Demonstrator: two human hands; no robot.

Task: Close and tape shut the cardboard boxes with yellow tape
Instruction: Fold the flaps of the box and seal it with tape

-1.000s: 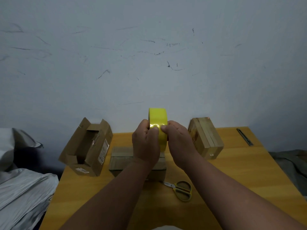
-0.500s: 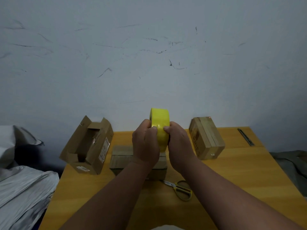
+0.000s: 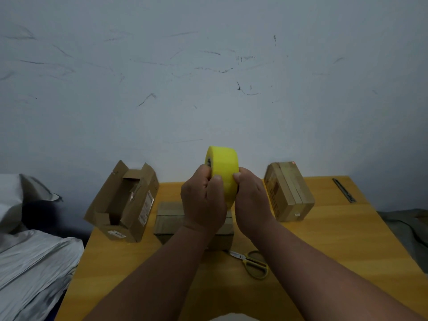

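Since a second ago the tape roll (image 3: 222, 172) has turned a little in the hands; its side face and core now show at upper left. Both hands stay on it, raised over the table (image 3: 335, 246). Left hand (image 3: 203, 200): fingers curled round the roll's left side, thumb on the tread. Right hand (image 3: 252, 200): fingers round the right side, thumbtip on the tread. Roll stands on edge, above the middle box (image 3: 169, 218), which lies closed. Open box (image 3: 122, 202) far left, flaps up, at the table's left edge. Closed box (image 3: 289, 191) far right. Scissors (image 3: 251, 262) near, right of the forearms. Dark slim tool (image 3: 344, 189) at far right corner; cannot tell what.
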